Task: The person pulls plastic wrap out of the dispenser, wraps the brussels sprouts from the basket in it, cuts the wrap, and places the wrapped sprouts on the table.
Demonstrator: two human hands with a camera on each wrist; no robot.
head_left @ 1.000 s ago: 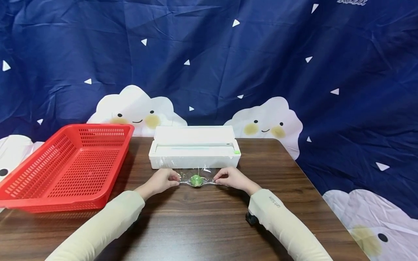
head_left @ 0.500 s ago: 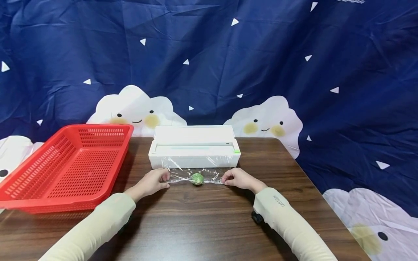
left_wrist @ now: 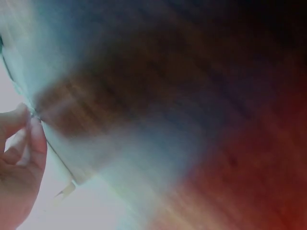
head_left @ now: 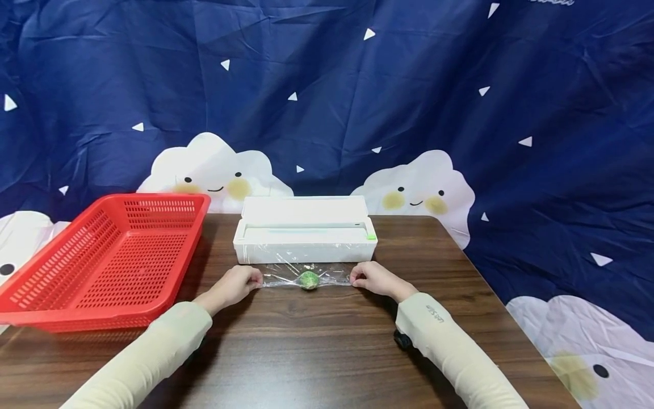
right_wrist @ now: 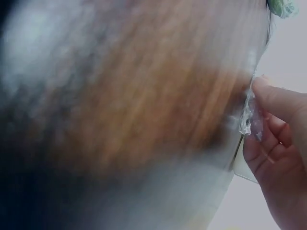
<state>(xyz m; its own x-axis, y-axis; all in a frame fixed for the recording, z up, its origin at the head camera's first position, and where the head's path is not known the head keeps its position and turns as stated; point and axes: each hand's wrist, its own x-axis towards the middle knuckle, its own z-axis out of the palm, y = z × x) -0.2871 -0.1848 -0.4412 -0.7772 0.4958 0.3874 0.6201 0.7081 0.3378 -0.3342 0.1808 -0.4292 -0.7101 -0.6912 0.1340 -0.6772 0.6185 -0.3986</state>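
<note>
A small round green vegetable point(head_left: 309, 280), like a Brussels sprout, sits in clear cling film point(head_left: 278, 275) at the middle of the table. The film stretches from it towards the white box behind. My left hand point(head_left: 235, 286) pinches the film's near edge on the left, thumb against fingers, as the left wrist view also shows. On the other side my right hand point(head_left: 375, 279) pinches the same edge. In the right wrist view, bunched film point(right_wrist: 247, 120) shows between thumb and fingers of the right hand point(right_wrist: 283, 139). The green vegetable point(right_wrist: 283, 7) peeks in at that view's top corner.
Just behind the hands stands a white cling film dispenser box point(head_left: 306, 253), lid raised, with a green tab point(head_left: 370, 237) at its right end. A red plastic basket point(head_left: 128, 311) occupies the table's left. Past the brown table point(head_left: 306, 352) hangs a blue cloud-print cloth point(head_left: 327, 85).
Both hands have moved apart, the left one leftward and the right one rightward. The film between them is spread wider, and the green vegetable stays about where it was.
</note>
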